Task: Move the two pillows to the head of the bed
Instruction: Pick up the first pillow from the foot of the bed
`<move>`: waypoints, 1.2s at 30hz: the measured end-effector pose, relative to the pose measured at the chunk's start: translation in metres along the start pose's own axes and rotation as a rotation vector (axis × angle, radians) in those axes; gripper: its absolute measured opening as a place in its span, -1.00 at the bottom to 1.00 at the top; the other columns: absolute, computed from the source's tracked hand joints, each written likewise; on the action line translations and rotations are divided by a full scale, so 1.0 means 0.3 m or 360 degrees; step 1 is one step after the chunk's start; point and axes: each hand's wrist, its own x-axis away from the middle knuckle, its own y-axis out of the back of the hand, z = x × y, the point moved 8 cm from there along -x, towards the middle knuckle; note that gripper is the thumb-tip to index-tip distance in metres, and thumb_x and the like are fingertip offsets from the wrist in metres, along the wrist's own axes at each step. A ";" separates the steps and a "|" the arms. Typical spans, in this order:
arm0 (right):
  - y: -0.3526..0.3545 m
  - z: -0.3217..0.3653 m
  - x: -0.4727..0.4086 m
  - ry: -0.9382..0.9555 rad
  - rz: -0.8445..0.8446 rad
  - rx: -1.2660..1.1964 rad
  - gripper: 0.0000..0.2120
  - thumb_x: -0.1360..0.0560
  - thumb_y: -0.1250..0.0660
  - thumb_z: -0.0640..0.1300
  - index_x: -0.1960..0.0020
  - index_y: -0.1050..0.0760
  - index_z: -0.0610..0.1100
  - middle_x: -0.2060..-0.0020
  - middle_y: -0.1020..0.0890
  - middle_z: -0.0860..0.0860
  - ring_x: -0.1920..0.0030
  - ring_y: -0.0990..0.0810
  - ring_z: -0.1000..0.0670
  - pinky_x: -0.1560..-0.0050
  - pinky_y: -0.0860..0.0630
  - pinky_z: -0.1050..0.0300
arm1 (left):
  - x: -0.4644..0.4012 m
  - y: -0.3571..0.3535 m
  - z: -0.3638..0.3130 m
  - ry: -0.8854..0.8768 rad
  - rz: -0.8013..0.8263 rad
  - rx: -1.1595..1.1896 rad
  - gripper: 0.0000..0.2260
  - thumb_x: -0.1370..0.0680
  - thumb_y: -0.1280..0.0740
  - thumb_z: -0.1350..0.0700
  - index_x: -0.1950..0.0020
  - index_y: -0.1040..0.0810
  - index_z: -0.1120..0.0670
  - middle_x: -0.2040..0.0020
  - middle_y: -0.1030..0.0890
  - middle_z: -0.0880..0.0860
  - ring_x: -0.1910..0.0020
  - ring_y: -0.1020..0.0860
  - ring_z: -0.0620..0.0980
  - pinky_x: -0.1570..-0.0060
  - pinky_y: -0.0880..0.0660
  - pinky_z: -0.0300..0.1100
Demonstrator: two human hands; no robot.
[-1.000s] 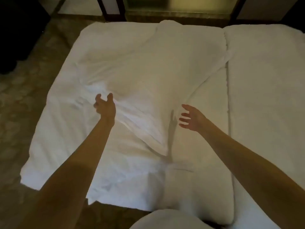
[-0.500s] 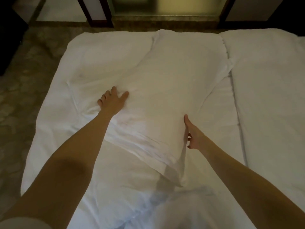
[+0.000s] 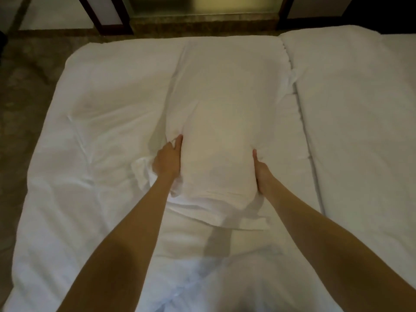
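A white pillow (image 3: pixel 216 136) lies lengthwise on the white duvet (image 3: pixel 108 136) of the bed, its long axis running away from the camera, its far end near the far edge of the bed. The left hand (image 3: pixel 167 159) presses against the pillow's left flank, thumb up along the side and fingers tucked under or into the loose pillowcase fabric bunched there. The right hand (image 3: pixel 261 172) mirrors it on the right flank, thumb pointing away from the person and palm flat to the side; its fingers are hidden beneath the pillow, so how far they curl cannot be told. Both hands are closed on the pillow, squeezing it between them near its close end, where the open flap of the case lies folded on the duvet. This two-sided clamp seems chosen because a soft, long pillow sags if taken from one edge; holding both flanks keeps it level for lifting or sliding.

Only one pillow can be clearly made out; a pale rounded shape at the bottom edge may be the second, though this is uncertain. A second mattress (image 3: pixel 360 109) lies just beside the bed on the right.
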 end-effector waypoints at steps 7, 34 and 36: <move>0.443 0.087 0.053 0.0293 -0.0356 0.0607 -0.25 -0.52 -0.10 0.30 -0.36 -0.39 -0.33 -0.29 -0.51 -0.27 -0.26 -0.50 -0.21 -0.18 -0.36 0.11 | 0.349 -0.235 -0.003 0.0121 0.0164 0.0316 -0.43 -0.55 0.01 -0.29 0.25 -0.56 0.10 0.24 -0.61 0.12 0.21 -0.50 0.12 0.17 -0.35 -0.08; 1.331 -0.533 0.269 0.0335 -0.0072 0.1073 -0.38 -0.54 -0.01 0.31 -0.22 -0.36 -0.21 -0.15 -0.54 -0.19 -0.04 -0.51 -0.18 -0.01 -0.36 0.03 | 1.552 -0.782 0.153 0.0874 -0.0148 0.0550 -0.51 -0.60 0.04 -0.22 -0.10 -0.41 0.16 -0.07 -0.54 0.18 0.01 -0.49 0.15 0.01 -0.35 -0.03; 1.316 -0.502 0.234 0.0328 -0.0035 0.1030 -0.43 -0.56 -0.04 0.27 -0.24 -0.30 -0.23 -0.17 -0.52 -0.18 -0.07 -0.51 -0.18 0.00 -0.38 0.03 | 1.481 -0.744 0.119 0.0757 -0.0195 0.0580 -0.51 -0.62 0.03 -0.15 -0.26 -0.37 0.22 -0.19 -0.49 0.24 -0.13 -0.47 0.23 -0.05 -0.38 0.01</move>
